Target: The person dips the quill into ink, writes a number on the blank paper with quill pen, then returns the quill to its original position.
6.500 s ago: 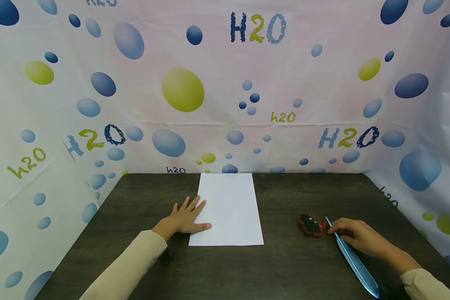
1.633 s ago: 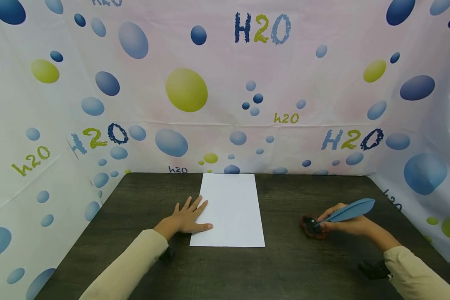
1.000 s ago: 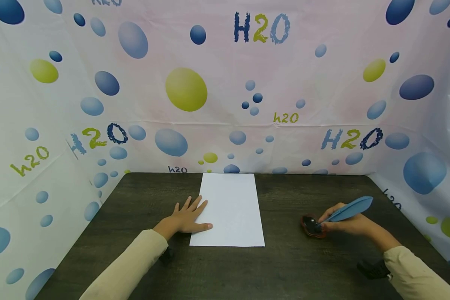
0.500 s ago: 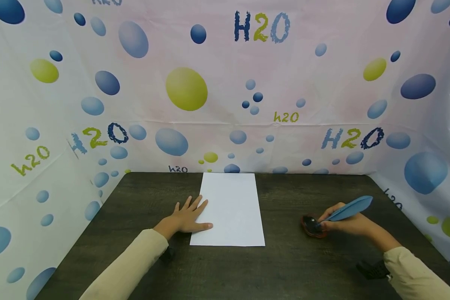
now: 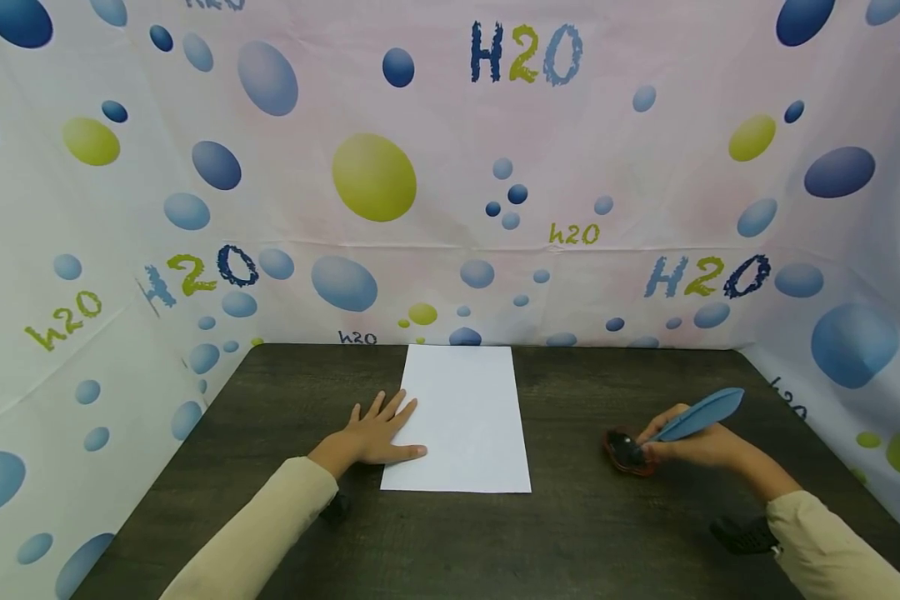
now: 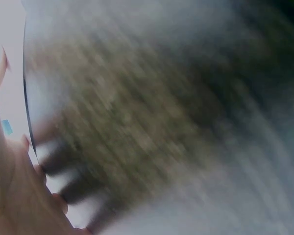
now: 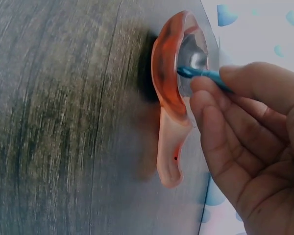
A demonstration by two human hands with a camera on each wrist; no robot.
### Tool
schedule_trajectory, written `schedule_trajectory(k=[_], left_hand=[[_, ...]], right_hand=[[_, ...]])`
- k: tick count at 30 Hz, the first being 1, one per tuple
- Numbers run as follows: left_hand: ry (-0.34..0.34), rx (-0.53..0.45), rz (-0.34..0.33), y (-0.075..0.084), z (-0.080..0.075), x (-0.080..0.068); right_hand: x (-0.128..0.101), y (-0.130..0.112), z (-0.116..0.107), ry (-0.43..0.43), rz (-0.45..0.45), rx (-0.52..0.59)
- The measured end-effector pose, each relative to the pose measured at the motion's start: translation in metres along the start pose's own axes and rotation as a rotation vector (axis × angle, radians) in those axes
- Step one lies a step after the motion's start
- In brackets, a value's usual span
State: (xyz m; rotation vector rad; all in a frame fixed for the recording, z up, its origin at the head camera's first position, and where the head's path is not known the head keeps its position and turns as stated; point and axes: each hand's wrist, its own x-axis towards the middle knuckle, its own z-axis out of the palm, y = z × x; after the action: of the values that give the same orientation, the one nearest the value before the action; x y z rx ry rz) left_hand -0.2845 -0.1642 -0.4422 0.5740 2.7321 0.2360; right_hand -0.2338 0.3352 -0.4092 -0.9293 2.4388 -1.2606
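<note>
On the left of the dark table, the left hand lies flat with fingers spread and straight, palm down, its fingertips and thumb resting on the left edge of the paper and gripping nothing (the left wrist view is too blurred to add much). That white sheet lies lengthwise in the middle, its far end near the bubble-print backdrop. Well to the right, a small orange dish with a dark pool inside sits on the table. Just beside it, the right hand has its fingers curled round a blue quill, pinching the shaft low down. The quill's tip sits inside the dish, its feather end slanting up to the right.
</note>
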Motion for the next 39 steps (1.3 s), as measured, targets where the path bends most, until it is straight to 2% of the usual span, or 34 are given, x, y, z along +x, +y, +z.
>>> schedule_trajectory(k=[5,11,21,25,30,33,39], left_hand=[[-0.002,0.001,0.004,0.0,-0.002,-0.002],[-0.002,-0.007,0.009,0.002,-0.004,-0.003],[-0.007,-0.006,0.009,0.003,-0.004,-0.002],[-0.003,-0.004,0.01,0.002,-0.002,-0.001],[-0.001,0.006,0.008,0.001,-0.001,0.0],[0.0,0.006,0.003,0.002,-0.003,-0.002],[-0.004,0.007,0.005,0.0,-0.002,-0.002]], right_hand=[[0.002,-0.002,0.001,0.001,-0.017,-0.016],[0.001,-0.001,-0.001,0.002,-0.016,0.027],[0.001,0.001,0.0,0.014,-0.029,0.033],[-0.001,0.001,0.002,0.028,-0.045,-0.006],[-0.004,-0.004,0.008,0.098,-0.022,-0.12],[-0.004,-0.01,0.01,0.144,-0.003,-0.102],[0.005,-0.017,0.018,0.324,0.053,-0.127]])
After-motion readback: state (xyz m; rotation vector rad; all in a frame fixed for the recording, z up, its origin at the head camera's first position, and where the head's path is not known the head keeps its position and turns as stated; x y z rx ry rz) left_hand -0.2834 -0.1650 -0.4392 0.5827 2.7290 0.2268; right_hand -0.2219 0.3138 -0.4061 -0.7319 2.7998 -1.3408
